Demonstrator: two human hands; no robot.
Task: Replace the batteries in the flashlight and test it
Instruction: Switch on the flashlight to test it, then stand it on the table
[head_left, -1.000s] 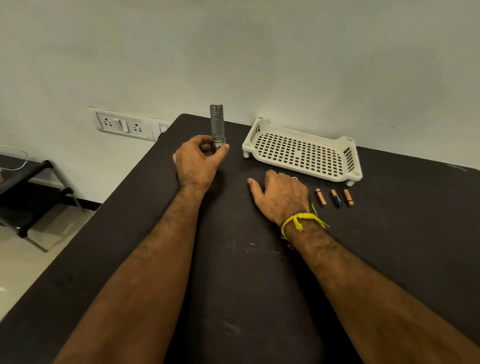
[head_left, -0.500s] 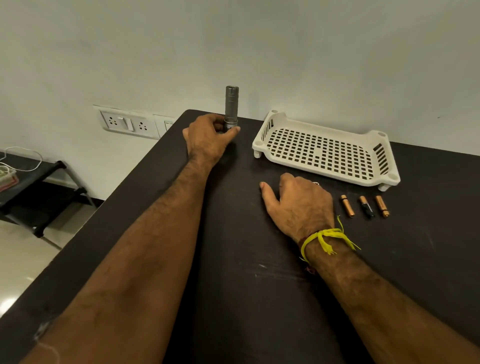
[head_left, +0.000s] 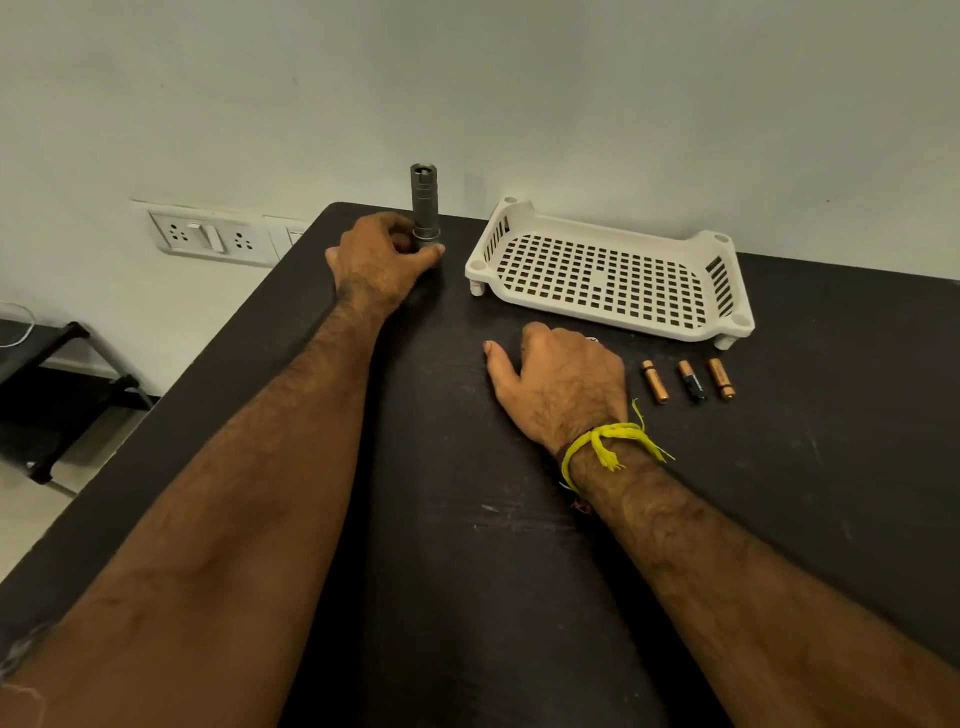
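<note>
A grey metal flashlight (head_left: 425, 200) stands upright near the far left corner of the black table (head_left: 467, 545). My left hand (head_left: 382, 257) grips its base, thumb and fingers curled round it. My right hand (head_left: 558, 382) rests on the table in front of the tray, thumb out to the left, fingers bent under and hidden. Three small batteries lie side by side just right of that hand: a copper one (head_left: 654, 382), a black and copper one (head_left: 692, 382), and another copper one (head_left: 722, 378).
A white perforated plastic tray (head_left: 608, 275) with nothing in it sits by the wall, right of the flashlight. A wall socket panel (head_left: 210, 236) is left of the table's corner. A low dark stand (head_left: 47, 374) is on the floor at left.
The flashlight and my left hand went further toward the table's far edge a second ago and have held still since. My right hand has stayed by the batteries.
</note>
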